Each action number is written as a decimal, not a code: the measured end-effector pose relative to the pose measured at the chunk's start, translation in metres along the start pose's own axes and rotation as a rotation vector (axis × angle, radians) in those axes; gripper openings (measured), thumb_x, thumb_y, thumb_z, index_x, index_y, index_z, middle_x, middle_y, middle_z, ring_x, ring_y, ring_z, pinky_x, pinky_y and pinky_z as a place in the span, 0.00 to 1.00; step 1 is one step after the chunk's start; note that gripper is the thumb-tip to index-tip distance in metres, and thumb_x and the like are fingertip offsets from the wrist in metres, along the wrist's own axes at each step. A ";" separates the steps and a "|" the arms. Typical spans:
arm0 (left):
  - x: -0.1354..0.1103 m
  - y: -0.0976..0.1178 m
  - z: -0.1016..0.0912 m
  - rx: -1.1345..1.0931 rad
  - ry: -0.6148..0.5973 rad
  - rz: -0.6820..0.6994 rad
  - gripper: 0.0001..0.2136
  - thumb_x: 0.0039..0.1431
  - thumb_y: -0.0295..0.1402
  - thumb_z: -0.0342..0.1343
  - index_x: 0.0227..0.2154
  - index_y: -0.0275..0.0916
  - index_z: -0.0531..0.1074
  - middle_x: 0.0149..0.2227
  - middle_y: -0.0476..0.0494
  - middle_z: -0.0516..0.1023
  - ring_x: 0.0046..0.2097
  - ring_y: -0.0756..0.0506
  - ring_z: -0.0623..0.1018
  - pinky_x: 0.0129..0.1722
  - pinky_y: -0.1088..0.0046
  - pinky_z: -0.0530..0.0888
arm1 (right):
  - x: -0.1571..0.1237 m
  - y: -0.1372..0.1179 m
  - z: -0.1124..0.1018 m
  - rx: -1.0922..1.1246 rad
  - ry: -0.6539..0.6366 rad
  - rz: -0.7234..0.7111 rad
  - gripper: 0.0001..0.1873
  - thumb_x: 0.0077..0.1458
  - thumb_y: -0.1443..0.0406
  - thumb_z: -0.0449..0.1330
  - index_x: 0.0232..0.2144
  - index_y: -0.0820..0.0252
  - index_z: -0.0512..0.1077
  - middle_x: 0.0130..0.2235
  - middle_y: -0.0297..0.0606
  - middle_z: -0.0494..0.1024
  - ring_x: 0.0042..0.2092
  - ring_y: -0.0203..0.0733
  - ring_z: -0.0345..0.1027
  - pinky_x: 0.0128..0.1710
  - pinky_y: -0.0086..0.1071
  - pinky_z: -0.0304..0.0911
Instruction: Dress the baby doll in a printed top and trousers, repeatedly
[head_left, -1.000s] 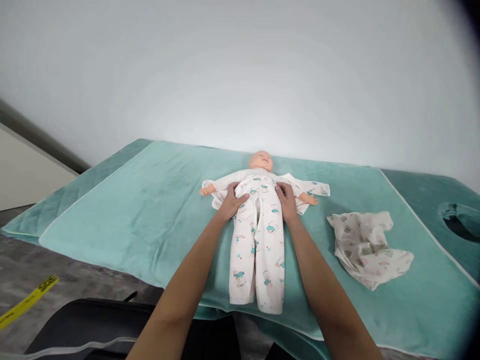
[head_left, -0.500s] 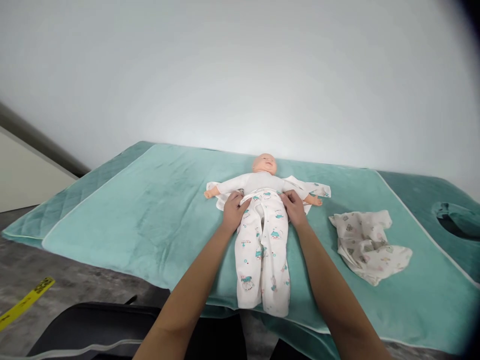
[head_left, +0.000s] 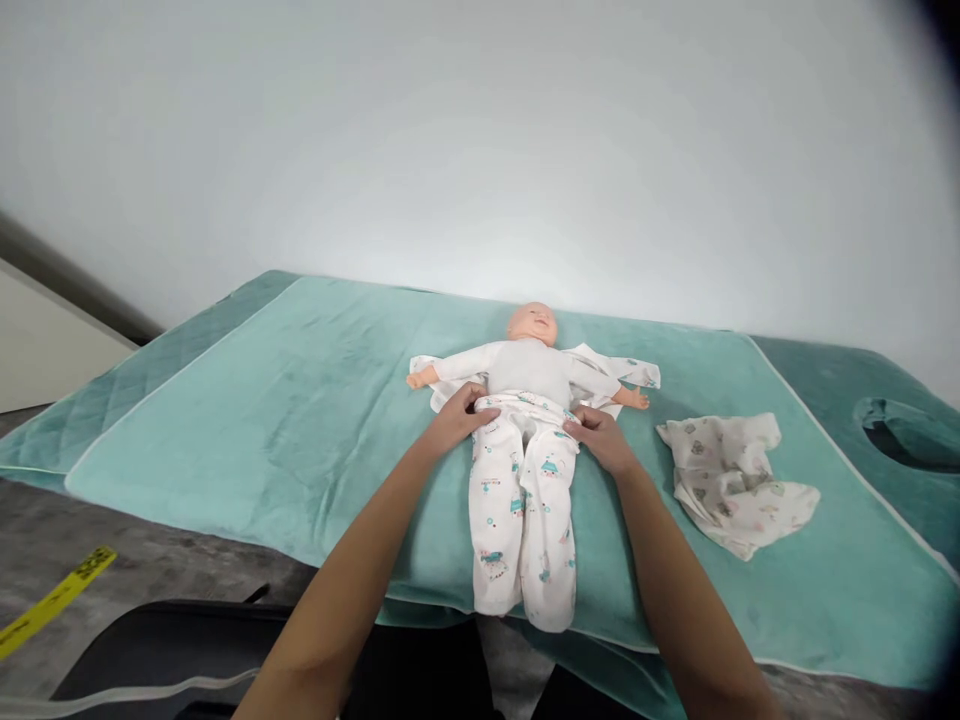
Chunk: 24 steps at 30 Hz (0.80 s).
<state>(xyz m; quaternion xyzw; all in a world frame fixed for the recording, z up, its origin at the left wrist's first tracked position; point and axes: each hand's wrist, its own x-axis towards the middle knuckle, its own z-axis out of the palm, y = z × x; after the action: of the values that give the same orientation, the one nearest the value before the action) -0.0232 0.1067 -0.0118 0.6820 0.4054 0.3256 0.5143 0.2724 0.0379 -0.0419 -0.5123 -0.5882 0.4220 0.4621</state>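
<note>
A baby doll lies on its back on a teal towel, head away from me, arms spread. It wears a plain white top and white printed trousers. An open printed shirt is spread under its back. My left hand pinches the trouser waistband at the doll's left-hand side. My right hand grips the waistband on the other side. The waistband sits at the doll's waist.
A crumpled printed cloth lies on the towel to the right. The padded table has a face hole at far right. A black chair stands below the table edge. Yellow tape lies on the grey floor.
Both hands have slid the trouser waistband down from the doll's chest to its waist, uncovering the white top. The hands now sit lower and closer to me.
</note>
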 end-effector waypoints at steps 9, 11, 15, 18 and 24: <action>-0.026 -0.012 0.000 0.333 -0.072 0.163 0.08 0.50 0.33 0.61 0.30 0.38 0.69 0.39 0.47 0.71 0.41 0.46 0.71 0.41 0.72 0.67 | -0.018 -0.027 0.008 -0.099 -0.196 0.123 0.21 0.40 0.56 0.73 0.26 0.58 0.65 0.28 0.27 0.64 0.31 0.35 0.55 0.31 0.28 0.52; -0.031 -0.016 0.013 0.425 0.093 0.244 0.04 0.50 0.28 0.56 0.24 0.39 0.65 0.35 0.47 0.71 0.38 0.47 0.71 0.39 0.72 0.66 | -0.022 -0.025 0.019 -0.073 -0.089 0.106 0.18 0.42 0.59 0.70 0.23 0.58 0.63 0.26 0.26 0.62 0.30 0.34 0.53 0.30 0.28 0.50; -0.040 -0.017 0.035 0.507 0.355 0.170 0.07 0.52 0.28 0.50 0.21 0.40 0.60 0.25 0.51 0.64 0.31 0.48 0.67 0.34 0.72 0.63 | -0.031 -0.010 0.040 0.116 0.265 0.074 0.14 0.43 0.62 0.64 0.22 0.57 0.60 0.23 0.25 0.58 0.27 0.33 0.49 0.28 0.28 0.48; -0.047 -0.006 0.038 0.366 0.319 0.032 0.01 0.52 0.29 0.50 0.28 0.40 0.65 0.27 0.51 0.68 0.32 0.48 0.68 0.35 0.72 0.65 | -0.037 -0.005 0.045 0.184 0.295 0.118 0.13 0.45 0.62 0.63 0.24 0.56 0.60 0.24 0.25 0.58 0.26 0.33 0.49 0.27 0.28 0.49; -0.064 0.023 0.011 0.227 -0.110 0.011 0.20 0.52 0.41 0.64 0.46 0.39 0.69 0.47 0.45 0.70 0.47 0.44 0.72 0.49 0.69 0.70 | -0.061 -0.023 0.046 -0.094 0.042 -0.008 0.15 0.46 0.58 0.68 0.28 0.57 0.66 0.33 0.30 0.65 0.35 0.38 0.59 0.36 0.31 0.56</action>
<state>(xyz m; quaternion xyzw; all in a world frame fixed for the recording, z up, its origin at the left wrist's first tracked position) -0.0380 0.0415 0.0056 0.7549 0.4070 0.2429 0.4533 0.2259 -0.0266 -0.0360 -0.5398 -0.5995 0.3815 0.4513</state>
